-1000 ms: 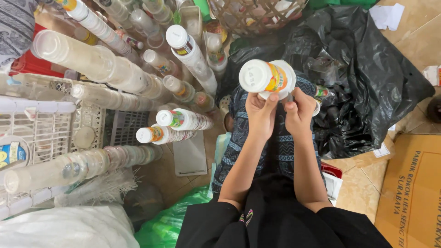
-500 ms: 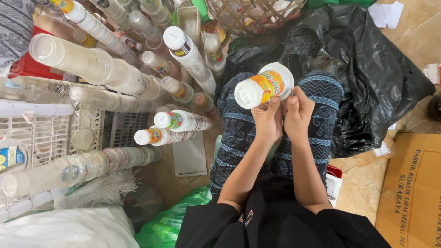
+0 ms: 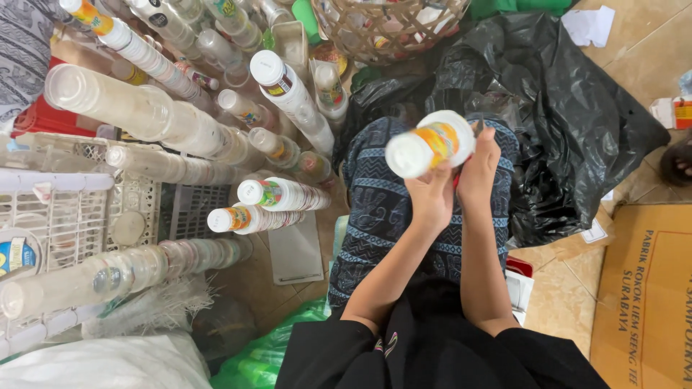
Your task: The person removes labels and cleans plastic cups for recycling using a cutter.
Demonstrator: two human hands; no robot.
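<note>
A small stack of nested plastic cups [image 3: 431, 144], white with an orange and yellow printed band, is held up in front of the body, above a lap covered by a blue patterned cloth [image 3: 382, 209]. The stack is tilted, with its white base turned toward the camera and to the left, probably so that the cups can be seen and handled end-on. It is gripped from below by both hands: the left hand [image 3: 430, 198] is closed around the underside near the base end, and the right hand [image 3: 477, 169] is closed on the other end, its fingers [image 3: 487, 144] pressed against the side of the stack. Both sets of fingers are therefore clenched on the cups, which lie just above and between them.

Behind the hands, a crumpled black plastic bag [image 3: 569, 115] is spread over the floor, seemingly kept within easy reach. To the left, many long stacks of similar cups [image 3: 281, 194] are laid on their sides, some clear and some printed, and several are rested on a white plastic crate [image 3: 65, 216]. A woven basket [image 3: 393, 25] is seen at the top, and a flattened cardboard box [image 3: 645, 288] lies on the tiled floor at the right.
</note>
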